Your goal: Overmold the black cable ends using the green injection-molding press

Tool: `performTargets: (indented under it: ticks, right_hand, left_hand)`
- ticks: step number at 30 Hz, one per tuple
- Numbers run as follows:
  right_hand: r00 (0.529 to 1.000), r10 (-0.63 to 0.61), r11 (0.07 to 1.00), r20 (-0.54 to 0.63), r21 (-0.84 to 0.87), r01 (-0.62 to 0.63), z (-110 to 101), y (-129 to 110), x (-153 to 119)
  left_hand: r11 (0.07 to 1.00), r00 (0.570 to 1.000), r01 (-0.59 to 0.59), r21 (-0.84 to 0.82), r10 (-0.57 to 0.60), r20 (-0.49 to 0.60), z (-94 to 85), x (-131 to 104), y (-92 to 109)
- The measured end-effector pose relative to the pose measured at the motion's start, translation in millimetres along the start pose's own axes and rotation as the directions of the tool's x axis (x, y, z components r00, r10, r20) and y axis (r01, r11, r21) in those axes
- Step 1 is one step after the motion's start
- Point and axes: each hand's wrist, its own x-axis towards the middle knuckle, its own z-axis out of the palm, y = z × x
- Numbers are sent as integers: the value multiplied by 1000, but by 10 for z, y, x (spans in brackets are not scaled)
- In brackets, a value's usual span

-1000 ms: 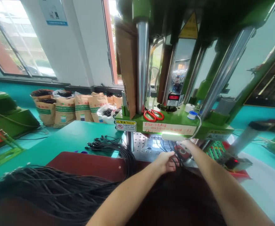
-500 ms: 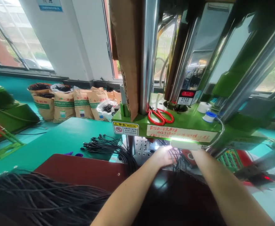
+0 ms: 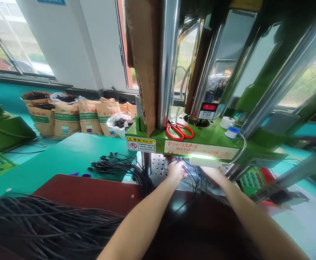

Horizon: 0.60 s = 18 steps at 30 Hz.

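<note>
Under the green press, both my arms reach into the lit work area. My left hand (image 3: 177, 170) has its fingers curled at a bunch of thin black cables (image 3: 195, 180), which hang forward over the press's front edge. To its right, my right hand (image 3: 211, 174) is partly hidden below the white lamp (image 3: 206, 161); its fingers do not show clearly. Behind the cables, between the hands, a metal mould plate (image 3: 194, 169) is partly visible. On the left, a perforated metal plate (image 3: 158, 166) lies beside my left hand.
Red-handled scissors (image 3: 180, 131) and a blue-rimmed spool (image 3: 232, 133) lie on the press ledge. Black cables with plugs (image 3: 112, 164) rest on the green table (image 3: 66, 155). More cables (image 3: 52, 224) cover the near left. Filled paper sacks (image 3: 67, 119) stand by the wall.
My right hand has moved left and shows more below the lamp. My left hand has shifted slightly left and farther in. The whole view has also shifted a little.
</note>
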Motion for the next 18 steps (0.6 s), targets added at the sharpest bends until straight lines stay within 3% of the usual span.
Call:
performTargets:
  ticks: [4, 7, 10, 13, 18]
  right_hand:
    - [996, 88, 995, 2, -48, -88, 134, 66, -59]
    - [995, 81, 993, -51, -86, -85, 178, 94, -56]
    - [995, 63, 988, -79, -132, -73, 196, 88, -49]
    - [996, 32, 985, -78, -169, -45, 220, 71, -57]
    - [997, -3, 980, -83, -197, -14, 260, 55, -53]
  left_hand:
    - [967, 990, -74, 243, 100, -98, -81, 38, -33]
    - [875, 968, -128, 467, 213, -134, -149, 9, -32]
    - [711, 924, -160, 685, 352, -149, -216, -45, 36]
    - [508, 889, -166, 845, 449, -95, -269, -84, 126]
    - [226, 882, -170, 959, 470, 46, -288, -76, 181]
